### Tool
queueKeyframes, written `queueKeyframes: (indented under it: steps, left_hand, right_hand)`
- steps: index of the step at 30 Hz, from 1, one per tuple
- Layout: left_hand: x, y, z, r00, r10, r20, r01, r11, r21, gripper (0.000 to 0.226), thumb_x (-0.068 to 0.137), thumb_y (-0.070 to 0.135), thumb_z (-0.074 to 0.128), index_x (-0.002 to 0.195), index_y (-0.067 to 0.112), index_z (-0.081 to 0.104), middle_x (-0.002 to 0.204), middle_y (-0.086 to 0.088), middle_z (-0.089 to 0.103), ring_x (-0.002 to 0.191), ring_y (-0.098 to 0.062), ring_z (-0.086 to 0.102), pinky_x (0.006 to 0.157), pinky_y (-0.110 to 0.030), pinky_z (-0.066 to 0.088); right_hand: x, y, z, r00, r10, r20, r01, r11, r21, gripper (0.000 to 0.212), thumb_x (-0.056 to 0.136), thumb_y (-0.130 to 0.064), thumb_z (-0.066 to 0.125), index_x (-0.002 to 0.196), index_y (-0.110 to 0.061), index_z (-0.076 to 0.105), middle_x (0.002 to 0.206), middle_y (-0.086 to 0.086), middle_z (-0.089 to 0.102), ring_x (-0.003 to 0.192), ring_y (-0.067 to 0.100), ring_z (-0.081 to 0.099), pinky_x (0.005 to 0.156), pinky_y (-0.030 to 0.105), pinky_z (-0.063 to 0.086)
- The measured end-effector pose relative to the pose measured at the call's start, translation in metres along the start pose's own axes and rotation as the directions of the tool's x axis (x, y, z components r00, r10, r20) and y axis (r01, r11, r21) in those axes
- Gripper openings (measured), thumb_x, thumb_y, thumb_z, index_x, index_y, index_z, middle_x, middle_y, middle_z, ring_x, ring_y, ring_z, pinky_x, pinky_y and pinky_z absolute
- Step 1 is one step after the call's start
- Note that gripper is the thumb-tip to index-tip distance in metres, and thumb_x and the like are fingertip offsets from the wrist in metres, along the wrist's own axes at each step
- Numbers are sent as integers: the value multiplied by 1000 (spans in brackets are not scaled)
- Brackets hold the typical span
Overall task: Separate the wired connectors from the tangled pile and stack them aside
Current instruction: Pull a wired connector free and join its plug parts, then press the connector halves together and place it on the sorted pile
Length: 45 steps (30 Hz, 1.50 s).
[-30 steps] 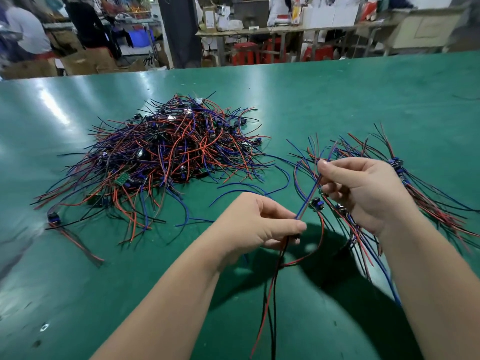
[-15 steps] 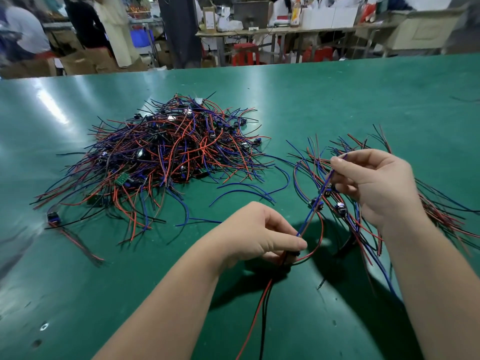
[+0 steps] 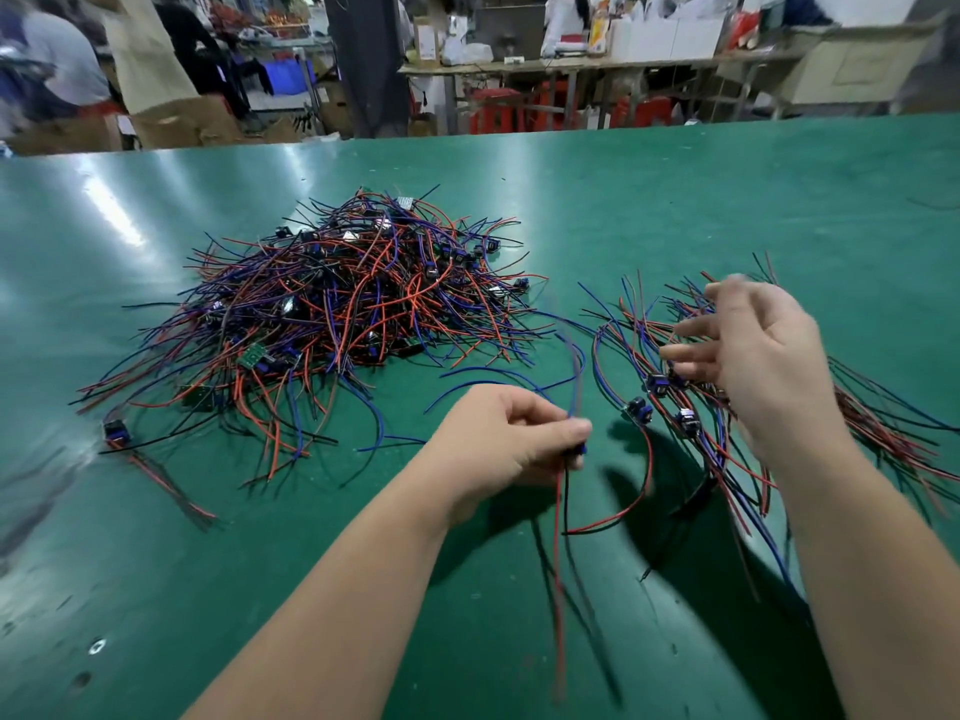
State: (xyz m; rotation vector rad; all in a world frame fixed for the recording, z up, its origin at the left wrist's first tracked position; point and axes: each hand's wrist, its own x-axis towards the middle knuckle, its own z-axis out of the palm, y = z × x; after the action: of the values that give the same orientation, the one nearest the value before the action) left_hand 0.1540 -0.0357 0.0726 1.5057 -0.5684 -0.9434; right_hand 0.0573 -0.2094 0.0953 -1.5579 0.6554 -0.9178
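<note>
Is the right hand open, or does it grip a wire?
Open. The right hand hovers over the separated wired connectors with fingers spread and nothing pinched between them; it is somewhat blurred.

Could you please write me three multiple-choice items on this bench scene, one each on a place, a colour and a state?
1. Where does the tangled pile lie relative to the sorted stack? A) to its left B) to its right C) on top of it
2. The table surface is: A) white B) green C) brown
3. The left hand: A) lies flat and empty B) pinches a wired connector C) grips scissors

Answers: 1 A, the pile sits left of the stack; 2 B, it is green throughout; 3 B, fingertips close on the connector, wires hanging below.
</note>
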Motion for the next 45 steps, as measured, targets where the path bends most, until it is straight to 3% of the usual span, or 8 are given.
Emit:
queueKeyframes:
  steps: [6,14,21,26,32,38,41,45]
  left_hand:
    - [7,-3,3,983,13,-183,-48,981,-188,16,80,15,74,88,5,63,74,-7,70,63,-11,69,50,-17,52]
    - [7,-5,6,991,4,-134,-25,988,-152,15,82,13,72,89,4,62,68,-3,71,64,-12,71,51,-18,54]
    - [5,-6,8,982,47,-184,-82,980,-182,21,79,14,74,89,-1,64,69,-6,71,59,-12,68,51,-19,52]
    - [6,-2,6,969,33,-244,-103,954,-281,9,82,13,70,82,6,64,65,-2,71,56,-9,67,49,-19,53]
    - [6,-2,5,980,44,-193,-88,969,-229,13,91,19,62,84,9,68,73,-1,73,64,-13,70,54,-22,56]
    - [7,6,-21,816,354,-458,-178,906,383,10,87,16,64,85,24,71,81,6,71,76,-10,66,69,-21,51]
    - [7,5,-52,709,509,-489,93,619,780,21,85,28,63,106,28,68,110,4,60,106,-15,51,89,-23,35]
    - [8,-4,-87,687,333,-646,439,518,734,40,85,38,60,124,32,56,148,-12,30,137,-32,20,109,-47,22]
  right_hand:
    - [-15,15,15,856,-56,515,333,821,-464,18,78,-20,76,93,-24,67,88,-1,69,74,13,66,70,23,50]
    - [-2,26,10,934,39,354,310,401,-862,15,86,-10,62,94,-6,74,99,15,69,95,32,61,88,28,44]
    - [-26,7,23,848,-84,523,241,940,-240,5,86,-14,67,83,-17,71,70,1,70,62,13,65,61,27,54]
    - [-26,4,20,794,-82,603,139,989,-48,16,79,-4,73,84,-19,75,73,3,73,68,11,65,67,20,51]
    - [-27,13,28,853,-252,456,444,809,-384,18,71,-8,81,85,-16,75,80,-1,67,69,9,64,70,19,51]
    - [-2,22,11,939,-299,168,331,659,-676,11,74,-6,75,84,-9,71,84,8,63,77,26,62,80,32,49]
    - [4,28,8,955,-200,221,296,554,-778,6,77,-12,75,80,-7,72,83,9,65,82,27,59,73,27,39]
    - [1,29,7,961,-85,262,271,464,-843,16,85,-22,68,81,-9,76,81,10,72,82,31,62,75,33,50]
